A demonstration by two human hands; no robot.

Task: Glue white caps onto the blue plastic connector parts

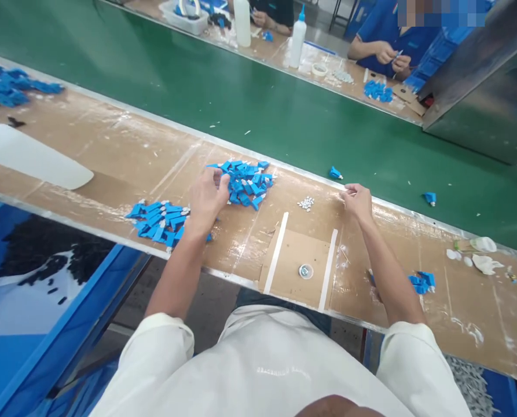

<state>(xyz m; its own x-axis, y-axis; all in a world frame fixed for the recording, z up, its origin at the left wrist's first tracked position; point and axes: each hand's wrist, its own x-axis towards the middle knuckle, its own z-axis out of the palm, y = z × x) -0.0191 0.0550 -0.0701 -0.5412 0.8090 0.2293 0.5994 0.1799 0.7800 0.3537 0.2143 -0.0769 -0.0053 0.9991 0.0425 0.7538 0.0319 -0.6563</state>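
Observation:
My left hand (209,196) is at the near left side of a pile of small blue plastic pieces (252,182) with white tips. Its fingers are bent, with the thumb a little apart from them; no piece shows clearly in its grasp. My right hand (357,201) is at the table's far edge, thumb and fingertips pinched together; what they hold, if anything, is too small to name. Between the hands lies a little cluster of small white parts (305,202). A second pile of blue pieces (160,220) lies partly behind my left forearm.
A cardboard sheet (295,249) between white tape strips bears a small round cup (305,271). Beyond the table runs a green conveyor belt (275,127) with two blue pieces on it. A large white bottle (32,156) lies at left. Two people work across the belt.

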